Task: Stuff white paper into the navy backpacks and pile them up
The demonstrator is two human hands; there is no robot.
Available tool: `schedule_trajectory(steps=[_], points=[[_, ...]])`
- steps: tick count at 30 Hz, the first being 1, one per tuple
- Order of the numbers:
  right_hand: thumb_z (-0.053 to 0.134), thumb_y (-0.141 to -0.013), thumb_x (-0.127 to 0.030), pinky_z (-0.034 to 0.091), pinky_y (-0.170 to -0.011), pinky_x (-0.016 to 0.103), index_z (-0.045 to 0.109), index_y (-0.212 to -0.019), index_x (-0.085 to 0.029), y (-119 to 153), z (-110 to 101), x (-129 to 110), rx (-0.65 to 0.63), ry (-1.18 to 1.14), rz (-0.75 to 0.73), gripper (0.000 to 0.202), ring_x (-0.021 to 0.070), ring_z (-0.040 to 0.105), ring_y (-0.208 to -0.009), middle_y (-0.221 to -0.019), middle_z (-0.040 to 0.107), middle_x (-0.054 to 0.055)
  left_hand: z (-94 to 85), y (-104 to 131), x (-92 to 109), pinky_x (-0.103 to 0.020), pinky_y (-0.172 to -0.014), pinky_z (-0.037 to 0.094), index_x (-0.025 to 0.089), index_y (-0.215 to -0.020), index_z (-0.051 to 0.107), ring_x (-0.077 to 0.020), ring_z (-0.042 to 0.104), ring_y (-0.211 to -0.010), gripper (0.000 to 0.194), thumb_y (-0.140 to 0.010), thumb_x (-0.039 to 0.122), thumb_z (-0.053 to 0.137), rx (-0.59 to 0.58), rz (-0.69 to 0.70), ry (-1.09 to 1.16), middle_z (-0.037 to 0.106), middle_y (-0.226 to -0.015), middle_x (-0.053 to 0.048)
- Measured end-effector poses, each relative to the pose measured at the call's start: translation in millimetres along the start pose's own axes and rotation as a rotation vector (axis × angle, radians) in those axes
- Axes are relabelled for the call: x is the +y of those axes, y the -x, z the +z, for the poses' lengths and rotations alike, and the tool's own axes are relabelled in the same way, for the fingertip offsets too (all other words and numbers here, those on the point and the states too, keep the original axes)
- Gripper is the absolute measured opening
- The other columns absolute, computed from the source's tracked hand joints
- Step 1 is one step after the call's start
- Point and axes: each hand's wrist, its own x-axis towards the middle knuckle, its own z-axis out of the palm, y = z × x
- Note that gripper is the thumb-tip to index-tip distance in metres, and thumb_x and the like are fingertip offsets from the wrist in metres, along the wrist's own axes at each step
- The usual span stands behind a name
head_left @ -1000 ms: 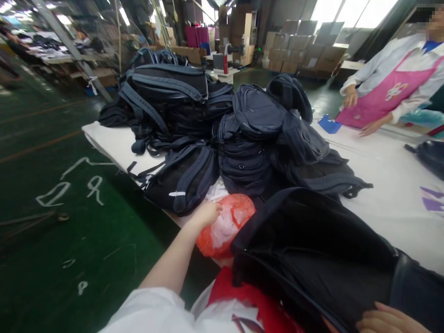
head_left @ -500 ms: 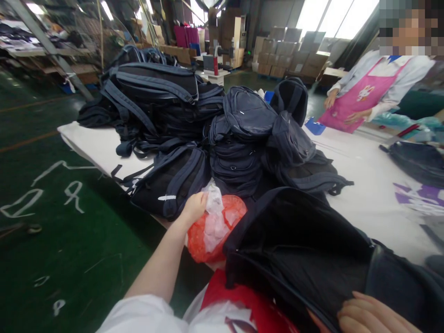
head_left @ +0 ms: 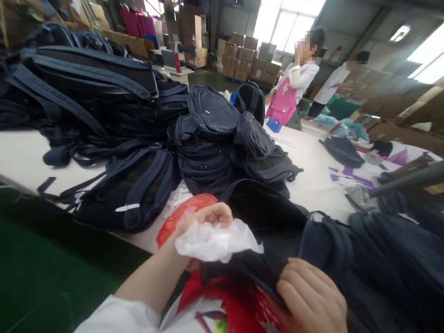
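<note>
A crumpled white sheet (head_left: 220,243), thin like paper or plastic, hangs from my left hand (head_left: 217,215), whose fingers are curled round it. It is over the near edge of an open dark backpack (head_left: 267,212). My right hand (head_left: 310,291) grips the backpack's near rim at the lower right, fingers bent over the fabric. Behind my left wrist a red plastic bag (head_left: 185,212) lies on the white table (head_left: 312,180), partly covered by my forearm.
Dark backpacks are piled at the left (head_left: 97,78) and centre (head_left: 213,111); more lie at the right (head_left: 391,245). A person in a pink apron (head_left: 284,99) stands beyond the table, another person (head_left: 333,83) farther right. Cartons (head_left: 243,58) are stacked behind.
My left hand has moved from the red bag to the open backpack with the white sheet, which is now spread wider. The view has turned right, and a second person shows.
</note>
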Motion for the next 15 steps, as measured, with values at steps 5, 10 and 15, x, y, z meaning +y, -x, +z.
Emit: schedule_trajectory(steps=[5,10,15], points=[[0.065,-0.086,-0.024,0.045,-0.081,0.032,0.049,-0.064,-0.019,7.8,-2.0,-7.9,-0.041,0.028,0.008,0.028,0.014,0.05,-0.064,-0.061,0.053,0.0,54.6,-36.0,-10.4,-0.024,-0.072,0.048,0.015,-0.099,0.07,-0.0155,0.061,-0.081,0.035,-0.078,0.043,0.072,-0.449,-0.125,-0.542,0.068,-0.094,-0.007],[0.061,-0.089,-0.025,0.046,-0.081,0.032,0.048,-0.063,-0.02,4.7,-7.5,-14.1,-0.065,0.046,-0.022,0.029,0.0139,0.046,-0.062,-0.059,0.05,-0.001,80.6,-59.6,7.5,-0.024,-0.081,0.047,0.018,-0.102,0.073,-0.0169,0.064,-0.089,0.024,-0.087,0.026,0.055,-0.537,-0.08,-1.315,0.072,-0.1,-0.005],[0.062,-0.089,-0.027,0.044,-0.076,0.031,0.046,-0.062,-0.021,-0.1,-10.6,-15.8,-0.078,0.081,-0.038,0.031,0.0147,0.044,-0.062,-0.058,0.048,-0.001,94.3,-79.7,16.5,-0.024,-0.073,0.047,0.015,-0.088,0.072,-0.0177,0.064,-0.08,0.033,-0.092,0.033,0.045,-0.623,-0.219,-1.573,0.074,-0.091,-0.008]])
